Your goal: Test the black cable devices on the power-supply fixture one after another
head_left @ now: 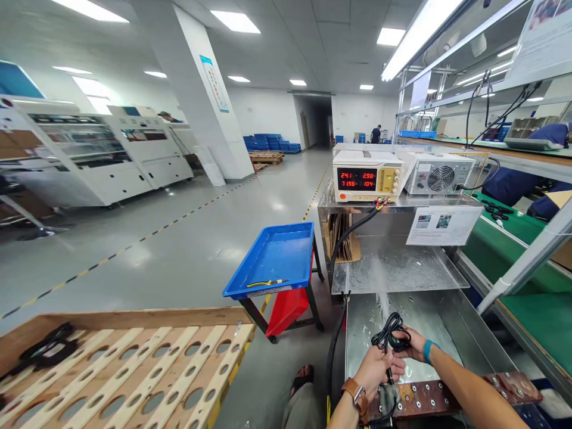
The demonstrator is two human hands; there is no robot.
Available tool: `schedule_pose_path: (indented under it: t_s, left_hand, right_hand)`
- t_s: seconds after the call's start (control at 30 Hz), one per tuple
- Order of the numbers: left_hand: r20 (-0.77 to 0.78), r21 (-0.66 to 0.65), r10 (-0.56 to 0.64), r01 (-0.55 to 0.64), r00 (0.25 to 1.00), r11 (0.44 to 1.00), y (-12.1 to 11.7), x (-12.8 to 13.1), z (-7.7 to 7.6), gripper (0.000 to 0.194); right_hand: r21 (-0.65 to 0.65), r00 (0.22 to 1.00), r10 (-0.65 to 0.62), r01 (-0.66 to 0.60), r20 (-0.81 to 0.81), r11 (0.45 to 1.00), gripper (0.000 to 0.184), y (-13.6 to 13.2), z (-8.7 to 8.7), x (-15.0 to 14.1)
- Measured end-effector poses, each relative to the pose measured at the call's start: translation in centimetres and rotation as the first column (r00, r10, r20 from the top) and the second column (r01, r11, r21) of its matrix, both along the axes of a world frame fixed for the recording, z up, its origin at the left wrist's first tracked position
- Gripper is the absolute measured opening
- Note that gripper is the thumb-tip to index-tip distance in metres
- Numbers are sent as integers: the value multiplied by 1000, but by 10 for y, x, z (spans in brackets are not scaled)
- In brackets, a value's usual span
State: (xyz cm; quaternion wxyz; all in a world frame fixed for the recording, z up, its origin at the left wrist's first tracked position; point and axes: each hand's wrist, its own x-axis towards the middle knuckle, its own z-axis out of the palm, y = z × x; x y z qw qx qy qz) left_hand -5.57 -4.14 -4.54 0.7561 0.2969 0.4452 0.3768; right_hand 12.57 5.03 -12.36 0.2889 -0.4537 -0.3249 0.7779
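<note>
A coiled black cable (389, 326) is held up between my two hands over the metal trough. My left hand (378, 364), with a brown-strapped watch at the wrist, is closed around the lower part of the bundle. My right hand (413, 345), with a blue band at the wrist, grips the coil's right side. One cable end hangs below my fingers towards the reddish-brown metal bar (429, 398), which carries several round fasteners along the trough's front. The stainless trough (469, 333) looks wet inside. My fingers partly hide the cable.
A power supply (369, 176) with red digits stands on the metal shelf behind the trough. To the left, a blue tray (286, 250) on a stand holds yellow-handled pliers (267, 283). A slatted wooden rack (134, 369) bears black cables (49, 348). Green conveyor (513, 250) runs at right.
</note>
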Motion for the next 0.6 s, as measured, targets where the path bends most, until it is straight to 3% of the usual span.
schedule_pose_path:
  t_s: [0.1,0.23,0.6]
  left_hand:
    - [-36,50,-5,7,999,999,0,0,-6,54]
    - [-61,21,3,-1,998,1000,2,1,-12,55]
    - [-61,18,-20,21,998,1000,3,1,-6,49]
  right_hand:
    - [15,999,7,-7,51,1000,53,-2,9,-3]
    - [15,998,0,-1,60,1000,50,-4,15,-5]
    - [12,1000,-18,17,0,1000,51,-1,1,-2]
